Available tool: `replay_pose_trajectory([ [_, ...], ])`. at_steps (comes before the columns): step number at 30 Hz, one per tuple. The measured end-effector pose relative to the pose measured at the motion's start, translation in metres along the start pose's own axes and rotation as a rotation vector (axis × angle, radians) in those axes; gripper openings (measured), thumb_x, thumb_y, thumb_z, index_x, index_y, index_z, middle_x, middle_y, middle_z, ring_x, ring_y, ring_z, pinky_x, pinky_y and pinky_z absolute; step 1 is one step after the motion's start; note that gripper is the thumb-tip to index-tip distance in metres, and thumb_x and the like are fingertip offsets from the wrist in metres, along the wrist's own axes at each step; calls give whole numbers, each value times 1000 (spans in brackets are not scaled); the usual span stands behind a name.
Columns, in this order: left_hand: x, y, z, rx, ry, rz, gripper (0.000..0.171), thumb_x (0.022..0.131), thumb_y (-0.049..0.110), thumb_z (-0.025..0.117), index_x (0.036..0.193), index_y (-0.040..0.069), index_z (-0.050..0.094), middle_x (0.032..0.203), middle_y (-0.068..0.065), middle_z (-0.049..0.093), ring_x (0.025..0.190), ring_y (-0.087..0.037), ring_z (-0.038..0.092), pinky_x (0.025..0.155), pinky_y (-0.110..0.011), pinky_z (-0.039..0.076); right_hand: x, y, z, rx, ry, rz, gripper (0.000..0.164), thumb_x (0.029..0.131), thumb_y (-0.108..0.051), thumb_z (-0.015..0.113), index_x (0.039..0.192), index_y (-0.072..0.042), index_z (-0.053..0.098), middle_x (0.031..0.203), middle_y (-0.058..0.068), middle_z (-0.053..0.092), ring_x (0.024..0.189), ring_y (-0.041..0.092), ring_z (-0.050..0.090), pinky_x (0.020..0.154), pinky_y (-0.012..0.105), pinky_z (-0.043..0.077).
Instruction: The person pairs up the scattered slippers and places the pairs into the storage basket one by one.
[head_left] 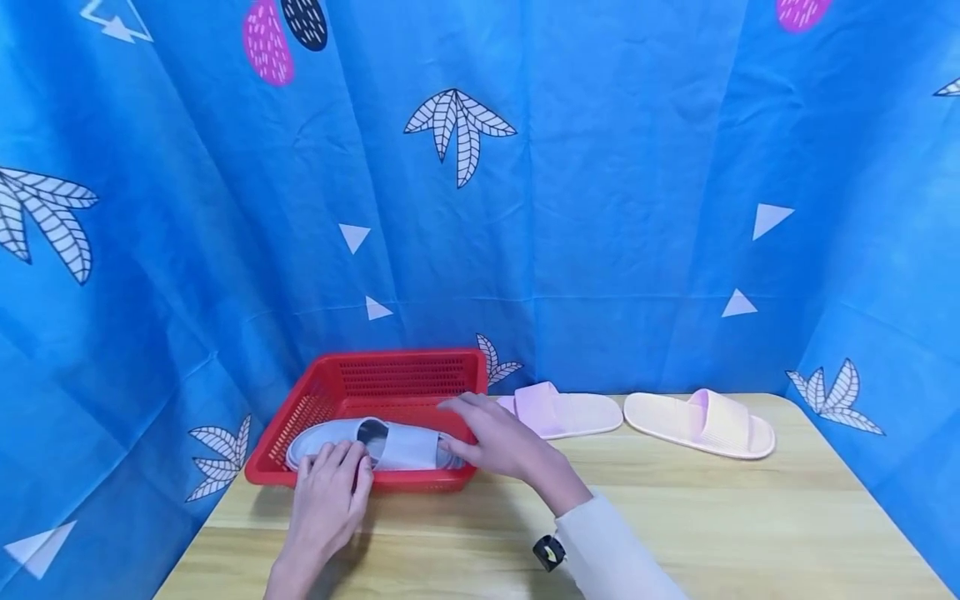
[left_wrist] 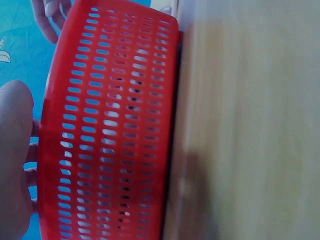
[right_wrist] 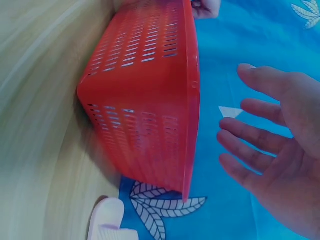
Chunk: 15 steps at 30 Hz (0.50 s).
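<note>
A red plastic basket (head_left: 405,408) with slotted walls stands at the left of the table. Pale grey slippers (head_left: 408,447) lie inside along its near wall; how they overlap I cannot tell. My left hand (head_left: 330,492) reaches over the near rim, its loosely bent fingers resting on the left slipper. In the left wrist view the basket wall (left_wrist: 110,120) hides most of those fingertips. Above the basket's right end is my right hand (head_left: 498,437), fingers spread and holding nothing; the right wrist view shows this hand (right_wrist: 275,135) apart from the rim.
On the wooden table (head_left: 675,517), a pink slipper (head_left: 585,414) lies right of the basket, partly behind my right hand. Farther right lies a cream slipper (head_left: 667,417). A blue patterned curtain (head_left: 622,208) surrounds the table's back and sides.
</note>
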<state>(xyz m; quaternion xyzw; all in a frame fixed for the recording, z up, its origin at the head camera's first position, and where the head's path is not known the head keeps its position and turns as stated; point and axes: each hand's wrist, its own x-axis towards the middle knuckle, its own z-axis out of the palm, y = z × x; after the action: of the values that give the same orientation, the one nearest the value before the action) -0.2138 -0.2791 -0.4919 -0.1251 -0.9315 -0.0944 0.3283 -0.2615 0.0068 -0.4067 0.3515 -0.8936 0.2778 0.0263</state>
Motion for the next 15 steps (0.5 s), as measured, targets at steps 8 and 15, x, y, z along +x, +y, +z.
replay_pose_trajectory([
  [8, 15, 12, -4, -57, 50, 31, 14, 95, 19, 63, 102, 7, 67, 101, -13, 67, 97, -35, 59, 80, -51, 41, -17, 7, -6, 42, 65, -5, 62, 94, -36, 75, 150, -19, 52, 146, 3, 54, 134, 22, 49, 94, 37, 55],
  [15, 22, 26, -4, -116, 22, 9, 16, 98, 19, 60, 107, 9, 69, 107, -9, 67, 104, -31, 60, 83, -49, 42, -36, 15, -8, 39, 125, -27, 59, 96, -33, 73, 149, -18, 52, 147, 3, 53, 136, 21, 48, 104, 43, 50],
])
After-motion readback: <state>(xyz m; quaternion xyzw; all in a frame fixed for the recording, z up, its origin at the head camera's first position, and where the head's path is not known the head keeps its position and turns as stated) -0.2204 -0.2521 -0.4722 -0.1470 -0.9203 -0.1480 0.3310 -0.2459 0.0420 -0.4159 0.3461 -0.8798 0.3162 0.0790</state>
